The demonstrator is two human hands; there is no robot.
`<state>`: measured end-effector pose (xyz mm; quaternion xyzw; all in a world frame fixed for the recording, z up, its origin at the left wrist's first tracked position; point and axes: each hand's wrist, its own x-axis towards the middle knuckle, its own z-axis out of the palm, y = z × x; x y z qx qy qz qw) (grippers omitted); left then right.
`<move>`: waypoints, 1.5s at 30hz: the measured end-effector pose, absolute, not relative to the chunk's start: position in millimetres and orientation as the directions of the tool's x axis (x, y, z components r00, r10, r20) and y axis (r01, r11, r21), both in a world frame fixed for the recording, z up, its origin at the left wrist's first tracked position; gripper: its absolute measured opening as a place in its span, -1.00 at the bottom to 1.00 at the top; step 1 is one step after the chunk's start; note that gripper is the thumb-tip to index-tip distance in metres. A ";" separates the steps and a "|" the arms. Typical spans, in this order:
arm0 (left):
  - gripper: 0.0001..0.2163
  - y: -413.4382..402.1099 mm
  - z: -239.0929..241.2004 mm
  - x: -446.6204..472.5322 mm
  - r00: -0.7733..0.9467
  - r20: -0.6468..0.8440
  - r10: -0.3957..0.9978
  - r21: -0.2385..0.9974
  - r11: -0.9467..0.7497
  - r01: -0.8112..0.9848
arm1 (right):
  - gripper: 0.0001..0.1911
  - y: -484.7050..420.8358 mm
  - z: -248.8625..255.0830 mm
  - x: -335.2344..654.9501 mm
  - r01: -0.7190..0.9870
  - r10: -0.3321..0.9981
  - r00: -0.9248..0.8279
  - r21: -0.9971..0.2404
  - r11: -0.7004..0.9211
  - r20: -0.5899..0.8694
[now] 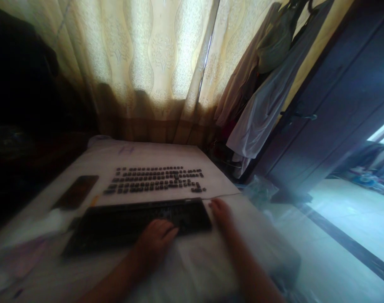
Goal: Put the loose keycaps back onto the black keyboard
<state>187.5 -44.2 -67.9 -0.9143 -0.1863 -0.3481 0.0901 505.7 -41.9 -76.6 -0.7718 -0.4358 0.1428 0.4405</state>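
A black keyboard frame [129, 225] lies on a white sheet [195, 269] near me. My left hand [156, 242] rests on its front edge, fingers curled against it. At the frame's right end sits my right hand [220, 212], fingers touching that end; motion smears them. Beyond the frame, several loose black keycaps [156, 180] are laid out in rows on a white paper [211, 176]. The whole view is blurred.
A dark phone [76, 191] lies left of the keycaps. Patterned curtains [148, 63] hang behind the surface. Clothes [261, 105] hang at right beside a dark wardrobe [337, 105]. Light floor [343, 227] lies to the right.
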 end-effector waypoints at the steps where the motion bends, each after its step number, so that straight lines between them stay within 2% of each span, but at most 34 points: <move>1: -0.72 -44.5 -66.6 187.5 0.687 0.673 0.274 -0.037 -0.915 0.401 | -0.75 -41.8 -76.1 509.8 0.578 0.811 0.562 -0.778 -0.247 0.161; 4: -0.71 -44.4 -65.7 187.4 0.682 0.676 0.278 -0.031 -0.915 0.403 | -0.67 -43.5 -76.6 519.7 0.647 0.829 0.537 -0.706 -0.288 0.154; 11: -0.66 -40.2 -71.2 185.3 0.674 0.667 0.316 -0.001 -0.905 0.425 | -0.69 -46.4 -82.1 522.3 0.715 0.823 0.548 -0.595 -0.368 0.148; 22: -0.70 -38.6 -71.0 176.1 0.660 0.656 0.366 0.023 -0.884 0.467 | -0.76 -45.1 -82.8 520.2 0.731 0.783 0.600 -0.510 -0.453 0.164; 26: -0.72 -39.4 -69.8 175.5 0.665 0.646 0.374 0.033 -0.884 0.465 | -0.73 -45.2 -83.8 520.3 0.721 0.778 0.611 -0.509 -0.471 0.145; 35: -0.71 -37.6 -71.8 175.1 0.666 0.640 0.382 0.044 -0.884 0.465 | -0.67 -46.5 -87.4 529.9 0.708 0.795 0.583 -0.584 -0.397 0.166; 45: -0.73 -39.6 -72.1 173.7 0.663 0.629 0.405 0.064 -0.878 0.475 | -0.77 -52.2 -84.0 523.6 0.705 0.813 0.544 -0.638 -0.309 0.208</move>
